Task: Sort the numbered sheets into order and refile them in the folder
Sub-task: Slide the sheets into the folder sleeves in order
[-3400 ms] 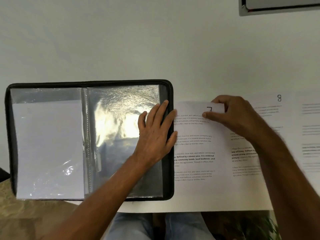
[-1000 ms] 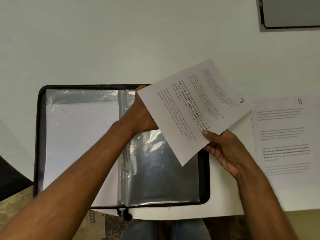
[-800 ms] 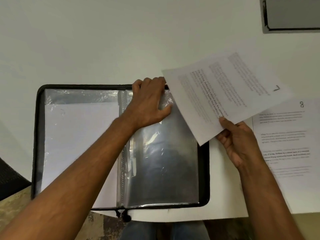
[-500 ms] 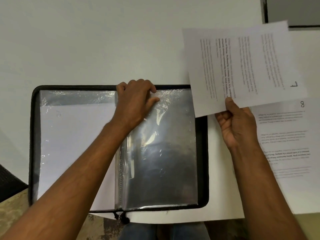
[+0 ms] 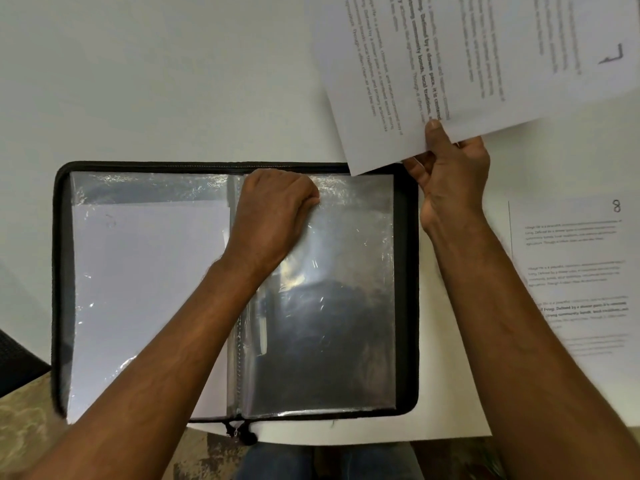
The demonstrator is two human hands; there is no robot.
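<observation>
While the right hand (image 5: 450,174) pinches the lower edge of the white printed sheet numbered 7 (image 5: 467,57), raised above the white worktop (image 5: 156,81), the left hand (image 5: 273,213) curls its fingers on the top edge of the clear plastic sleeve (image 5: 332,306). Sleeve lies in the open black zip folder (image 5: 59,271). White sheet numbered 8 (image 5: 575,271) lies flat to the right of the folder.

No sleeves are worn: both arms are bare from the elbows down to the left hand (image 5: 273,216) and right hand (image 5: 450,174). Blue jeans (image 5: 277,462) are worn on the legs.
</observation>
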